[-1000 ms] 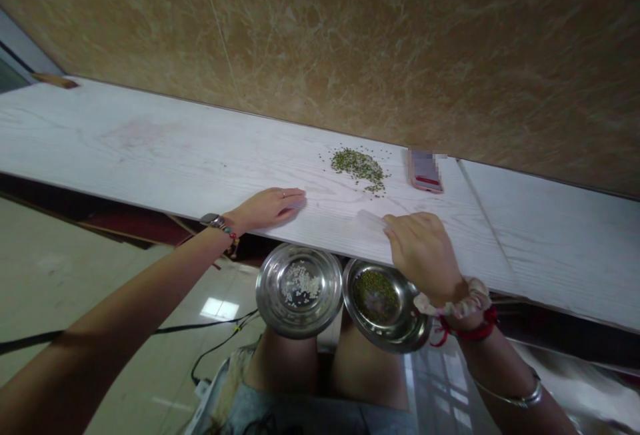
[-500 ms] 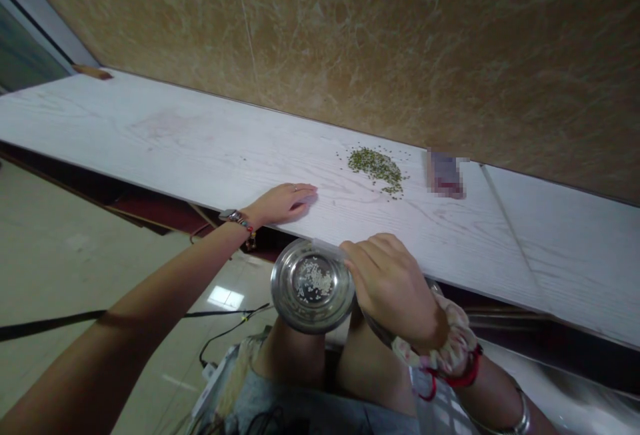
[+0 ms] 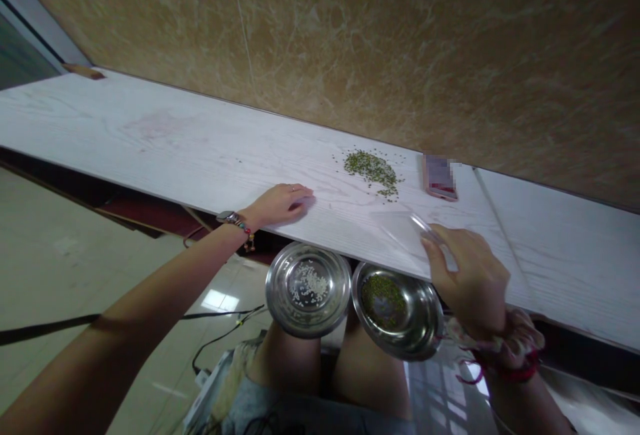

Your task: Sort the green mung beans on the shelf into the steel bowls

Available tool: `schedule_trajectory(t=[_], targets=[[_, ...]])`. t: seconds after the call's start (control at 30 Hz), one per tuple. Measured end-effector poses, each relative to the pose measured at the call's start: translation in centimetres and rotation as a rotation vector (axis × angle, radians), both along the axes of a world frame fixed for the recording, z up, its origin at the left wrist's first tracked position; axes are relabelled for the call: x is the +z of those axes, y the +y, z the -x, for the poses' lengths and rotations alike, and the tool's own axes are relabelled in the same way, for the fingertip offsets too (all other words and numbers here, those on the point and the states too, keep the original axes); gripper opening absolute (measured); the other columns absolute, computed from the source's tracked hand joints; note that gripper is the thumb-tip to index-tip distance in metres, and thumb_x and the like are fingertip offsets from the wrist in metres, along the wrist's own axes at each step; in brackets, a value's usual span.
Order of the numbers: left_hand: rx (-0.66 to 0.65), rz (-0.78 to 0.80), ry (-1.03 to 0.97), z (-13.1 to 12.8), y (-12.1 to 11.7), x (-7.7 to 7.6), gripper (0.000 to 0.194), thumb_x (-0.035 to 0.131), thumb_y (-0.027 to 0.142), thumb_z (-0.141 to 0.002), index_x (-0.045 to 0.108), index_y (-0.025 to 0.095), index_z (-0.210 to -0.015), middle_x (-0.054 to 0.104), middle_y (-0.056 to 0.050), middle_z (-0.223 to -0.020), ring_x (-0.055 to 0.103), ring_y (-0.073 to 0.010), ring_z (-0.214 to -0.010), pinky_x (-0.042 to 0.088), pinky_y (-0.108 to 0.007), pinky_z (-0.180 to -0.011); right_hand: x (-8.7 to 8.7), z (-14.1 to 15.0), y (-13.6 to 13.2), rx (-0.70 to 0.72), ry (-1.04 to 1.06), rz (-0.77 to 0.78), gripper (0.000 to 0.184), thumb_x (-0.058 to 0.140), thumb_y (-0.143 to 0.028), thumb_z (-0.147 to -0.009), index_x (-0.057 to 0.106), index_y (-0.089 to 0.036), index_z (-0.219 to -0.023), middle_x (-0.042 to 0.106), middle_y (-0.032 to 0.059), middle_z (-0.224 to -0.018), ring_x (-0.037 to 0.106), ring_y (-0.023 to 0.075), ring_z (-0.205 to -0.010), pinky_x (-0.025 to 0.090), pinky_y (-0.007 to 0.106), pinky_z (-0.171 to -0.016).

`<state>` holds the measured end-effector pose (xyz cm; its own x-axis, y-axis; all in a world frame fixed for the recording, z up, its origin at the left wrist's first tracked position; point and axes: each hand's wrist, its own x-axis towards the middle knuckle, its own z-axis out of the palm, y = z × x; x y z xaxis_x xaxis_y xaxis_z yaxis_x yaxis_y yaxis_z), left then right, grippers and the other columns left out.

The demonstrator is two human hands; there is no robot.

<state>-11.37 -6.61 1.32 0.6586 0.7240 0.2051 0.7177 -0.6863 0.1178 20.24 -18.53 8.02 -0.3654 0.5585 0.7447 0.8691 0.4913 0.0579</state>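
Note:
My left hand lies on the white tabletop near its front edge, fingers stretched out and nothing in them. In my right hand is a clear plastic scraper, its flat blade over the tabletop just in front of a scattered patch of green beans. A few white grains are mixed in with those beans. Below the table edge, above my knees, a steel bowl holds white rice-like grains. Beside it on the right, a second steel bowl holds green beans.
A phone, partly blurred out, lies near the wall to the right of the beans. A brown wooden piece is at the far left end. The marbled wall bounds the tabletop. A black cable runs over the floor.
My right hand has moved right and away from the rice bowl, taking the scraper over the tabletop. The bowl of green beans, hidden before, now shows. My left hand stays put.

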Motion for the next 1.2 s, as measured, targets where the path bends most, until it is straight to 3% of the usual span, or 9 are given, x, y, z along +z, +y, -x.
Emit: schedule_trajectory(t=[0.17, 0.37, 0.7, 0.93, 1.2], targets=[[0.097, -0.142, 0.048, -2.1, 0.6, 0.2, 0.027, 0.042, 0.024, -0.091, 0.067, 0.015, -0.098, 0.067, -0.009, -0.092, 0.061, -0.0198, -0.086, 0.048, -0.030, -0.076, -2.5, -0.8, -1.1, -0.048, 0.107, -0.037, 0.022, 0.055, -0.015, -0.086, 0.064, -0.020, -0.105, 0.071, 0.0044, -0.077, 0.065, 0.0203, -0.074, 0.050, 0.035, -0.072], [0.046, -0.156, 0.047, -4.1, 1.2, 0.3, 0.025, 0.043, 0.020, -0.090, 0.067, 0.016, -0.096, 0.068, -0.009, -0.096, 0.061, -0.0188, -0.085, 0.047, -0.029, -0.074, -4.7, 0.2, -2.5, 0.050, 0.145, -0.110, 0.033, 0.055, -0.005, -0.081, 0.062, -0.024, -0.108, 0.071, 0.0015, -0.077, 0.066, 0.0180, -0.069, 0.054, 0.036, -0.075], [-0.040, -0.053, 0.026, -8.1, 2.0, 1.0, 0.025, 0.044, 0.016, -0.091, 0.066, 0.014, -0.103, 0.068, -0.009, -0.104, 0.063, -0.0200, -0.091, 0.049, -0.029, -0.079, -3.9, -0.7, -1.2, -0.045, 0.214, -0.161, 0.024, 0.058, -0.006, -0.082, 0.062, -0.021, -0.100, 0.068, 0.0041, -0.077, 0.063, 0.0185, -0.072, 0.052, 0.034, -0.068], [-0.101, -0.053, -0.049, -8.8, 2.8, -0.2, 0.023, 0.047, 0.014, -0.089, 0.066, 0.015, -0.103, 0.069, -0.009, -0.104, 0.063, -0.0195, -0.091, 0.049, -0.030, -0.081, -4.2, -1.4, -0.8, -0.114, 0.174, -0.181, 0.020, 0.059, -0.008, -0.083, 0.061, -0.020, -0.099, 0.067, 0.0040, -0.076, 0.063, 0.0182, -0.073, 0.051, 0.032, -0.069], [-0.140, -0.104, -0.119, -8.8, 3.0, -0.7, 0.020, 0.046, 0.017, -0.092, 0.065, 0.016, -0.096, 0.069, -0.007, -0.094, 0.062, -0.0177, -0.084, 0.048, -0.029, -0.076, -3.1, -5.5, 3.9, -0.181, 0.032, -0.157, 0.016, 0.051, -0.020, -0.091, 0.066, -0.019, -0.095, 0.070, 0.0045, -0.077, 0.061, 0.0176, -0.072, 0.044, 0.033, -0.074]])
